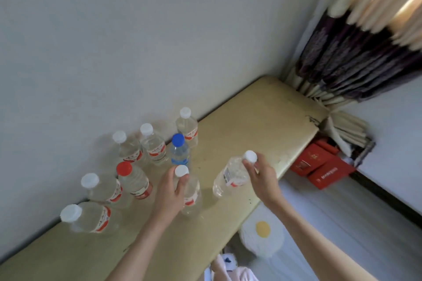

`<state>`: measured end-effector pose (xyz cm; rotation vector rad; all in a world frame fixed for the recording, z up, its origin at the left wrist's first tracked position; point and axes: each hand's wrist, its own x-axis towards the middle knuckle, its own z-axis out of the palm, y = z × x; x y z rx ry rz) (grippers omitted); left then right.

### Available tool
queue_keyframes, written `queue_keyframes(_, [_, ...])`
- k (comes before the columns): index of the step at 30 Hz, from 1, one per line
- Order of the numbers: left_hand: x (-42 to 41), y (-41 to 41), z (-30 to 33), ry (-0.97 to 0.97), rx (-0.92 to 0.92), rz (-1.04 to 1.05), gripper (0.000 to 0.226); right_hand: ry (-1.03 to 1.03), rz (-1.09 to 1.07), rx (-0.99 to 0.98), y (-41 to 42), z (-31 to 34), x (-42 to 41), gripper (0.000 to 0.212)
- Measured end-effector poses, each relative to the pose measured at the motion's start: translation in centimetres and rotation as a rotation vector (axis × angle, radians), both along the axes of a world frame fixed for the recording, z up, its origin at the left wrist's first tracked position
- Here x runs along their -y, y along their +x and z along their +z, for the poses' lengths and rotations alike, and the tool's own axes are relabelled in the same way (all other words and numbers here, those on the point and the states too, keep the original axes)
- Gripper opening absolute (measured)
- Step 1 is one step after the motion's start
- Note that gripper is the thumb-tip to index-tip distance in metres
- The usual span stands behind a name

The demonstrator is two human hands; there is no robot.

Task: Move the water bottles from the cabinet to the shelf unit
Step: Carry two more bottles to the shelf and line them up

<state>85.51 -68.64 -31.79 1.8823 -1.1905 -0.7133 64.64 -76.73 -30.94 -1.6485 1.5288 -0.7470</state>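
Two water-filled bottles (190, 191) in hand

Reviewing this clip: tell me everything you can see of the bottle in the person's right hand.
The bottle in the right hand is clear crinkled plastic with a white screw cap and a red-and-white label with a dark printed patch. It looks nearly empty, though that is hard to judge. It tilts, cap up and to the right, base low over the beige cabinet top. The right hand pinches it at the neck, under the cap.
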Motion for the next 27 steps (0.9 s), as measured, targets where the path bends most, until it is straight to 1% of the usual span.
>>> queue_keyframes(3, [0.2, -2.7, 0.9, -0.028, -0.046, -0.106, 0.010, 0.001, -0.116, 0.033, -3.8, 1.5, -2.9, 0.025])
queue_keyframes(5, [0.5, -5.0, 1.8, -0.054, -0.063, -0.182, 0.011, -0.025, -0.211, 0.071, -6.5, 2.4, -4.9, 0.020])
queue_keyframes(6, [0.6, -6.4, 2.4, -0.075, -0.073, -0.232, 0.017, -0.040, -0.266, 0.097, -8.0, 2.8, -6.0, 0.016])
queue_keyframes(8, [0.7, -9.7, 3.6, -0.131, -0.068, -0.350, 0.040, -0.054, -0.378, 0.152, -11.1, 3.6, -8.2, 0.009])
queue_keyframes(9, [0.6, -11.5, 4.2, -0.157, -0.057, -0.411, 0.051, -0.063, -0.435, 0.176, -12.7, 4.0, -9.5, 0.010])
queue_keyframes(11, [0.0, -15.3, 5.5, -0.211, -0.025, -0.529, 0.060, -0.102, -0.539, 0.197, -16.1, 4.9, -12.0, 0.013])
queue_keyframes(14, [-1.5, -21.7, 7.3, -0.262, 0.011, -0.684, 0.055, -0.175, -0.661, 0.208, -21.7, 6.1, -16.5, 0.014])
queue_keyframes(15, [-2.3, -23.9, 7.8, -0.284, 0.009, -0.736, 0.057, -0.198, -0.700, 0.210, -23.7, 6.3, -18.2, 0.014])
queue_keyframes(18, [-5.1, -31.1, 8.8, -0.327, -0.044, -0.845, 0.067, -0.258, -0.812, 0.221, -29.6, 7.0, -23.6, 0.016])
queue_keyframes(20, [-7.5, -36.3, 9.2, -0.330, -0.085, -0.918, 0.068, -0.274, -0.892, 0.235, -33.9, 7.3, -27.4, 0.013])
queue_keyframes(22, [-10.3, -41.4, 9.0, -0.321, -0.122, -0.991, 0.067, -0.279, -0.980, 0.280, -38.1, 7.2, -31.2, 0.006])
queue_keyframes(24, [-13.2, -46.3, 8.5, -0.308, -0.149, -1.055, 0.068, -0.297, -1.052, 0.302, -41.8, 7.2, -35.2, 0.011])
queue_keyframes(26, [-16.1, -51.0, 7.9, -0.289, -0.166, -1.131, 0.062, -0.305, -1.128, 0.299, -44.9, 7.3, -39.5, 0.019])
queue_keyframes(27, [-17.6, -53.2, 7.9, -0.275, -0.170, -1.178, 0.055, -0.306, -1.168, 0.302, -46.3, 7.4, -41.6, 0.019])
